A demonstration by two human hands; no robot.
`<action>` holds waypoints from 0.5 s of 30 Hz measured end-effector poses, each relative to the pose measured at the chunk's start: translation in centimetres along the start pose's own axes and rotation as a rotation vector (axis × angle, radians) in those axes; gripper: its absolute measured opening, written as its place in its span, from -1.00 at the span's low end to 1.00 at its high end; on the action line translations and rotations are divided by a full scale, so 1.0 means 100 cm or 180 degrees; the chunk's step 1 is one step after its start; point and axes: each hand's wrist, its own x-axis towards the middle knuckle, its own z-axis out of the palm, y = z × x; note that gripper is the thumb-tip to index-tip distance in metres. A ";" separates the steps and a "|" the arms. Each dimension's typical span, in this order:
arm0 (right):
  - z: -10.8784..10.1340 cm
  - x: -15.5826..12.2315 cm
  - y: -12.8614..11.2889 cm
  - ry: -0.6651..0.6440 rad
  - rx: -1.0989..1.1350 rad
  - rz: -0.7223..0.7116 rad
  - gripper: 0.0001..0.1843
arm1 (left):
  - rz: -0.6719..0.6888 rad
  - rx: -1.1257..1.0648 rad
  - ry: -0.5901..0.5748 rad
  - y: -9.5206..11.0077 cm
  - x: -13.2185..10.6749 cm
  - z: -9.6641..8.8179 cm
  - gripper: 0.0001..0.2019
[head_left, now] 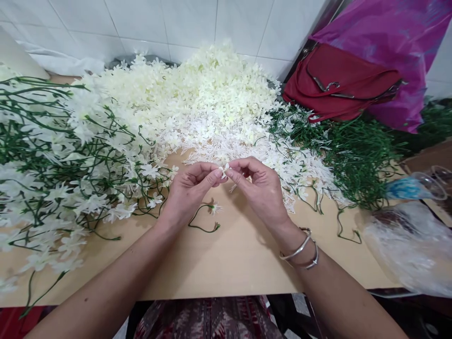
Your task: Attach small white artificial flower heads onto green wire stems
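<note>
Over the middle of the table, my left hand (pixel 195 186) and my right hand (pixel 257 186) meet at the fingertips. Between them is a small white artificial flower (pixel 224 170), pinched by thumb and forefinger on both sides. Below the hands, a green stem (pixel 204 228) with a white stamen tuft (pixel 216 208) at one end lies on the table. Just beyond my fingers spreads a layer of thin white stamens (pixel 226 149), and behind it rises a heap of cream petals (pixel 212 84).
Assembled white flowers on green stems (pixel 106 174) are piled at the left. Bare green stems (pixel 363 155) lie to the right, below a red handbag (pixel 349 82) and a purple plastic bag (pixel 391 37). A clear plastic bag (pixel 411 247) and a cup (pixel 416 187) stand at the right edge.
</note>
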 end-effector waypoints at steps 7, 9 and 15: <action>-0.002 0.003 0.009 -0.0114 -0.0383 -0.0483 -0.92 | 0.0756 0.1156 0.0086 0.008 -0.005 -0.003 -0.83; -0.003 0.004 0.017 -0.0022 -0.0324 -0.0388 -0.94 | 0.1294 0.1824 0.0199 0.020 -0.011 -0.004 -0.90; -0.011 0.009 0.026 0.0096 0.0141 0.0031 -0.80 | 0.1660 0.4086 -0.1019 0.045 -0.059 -0.007 -0.91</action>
